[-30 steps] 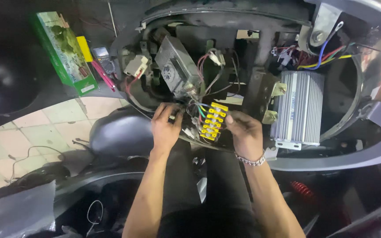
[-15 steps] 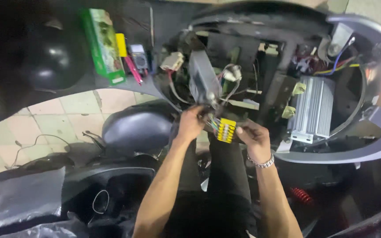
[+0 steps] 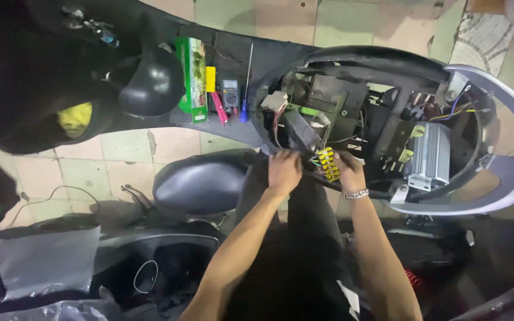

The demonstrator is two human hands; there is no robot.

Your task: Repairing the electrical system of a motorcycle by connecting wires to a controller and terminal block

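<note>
My two forearms run up from the bottom of the view and meet at the near rim of the opened scooter body (image 3: 510, 172). My left hand (image 3: 284, 171) is curled closed around a bundle of thin wires (image 3: 312, 159) just to the left of the yellow connector block (image 3: 328, 164); my right hand (image 3: 350, 173), with a metal bracelet (image 3: 356, 194) at the wrist, grips the block from its right side, fingers wrapped onto it. The block sits between both hands, touching each, and its long axis runs nearly away from me, tilted a little leftward at the far end. Both hands are about equally near it; the right one is the one actually on its body. Just beyond, inside the open compartment, a grey box-shaped module (image 3: 300, 128) lies tilted, wires trailing from it toward my hands. Farther right in the same compartment stands a ribbed silver controller (image 3: 430, 156), with coloured leads (image 3: 454, 110) behind it. To the far left, outside the compartment, a green box (image 3: 191, 77), a multimeter (image 3: 229, 95) and a blue-handled screwdriver (image 3: 245, 89) lie side by side on the dark panel (image 3: 233, 53).
</note>
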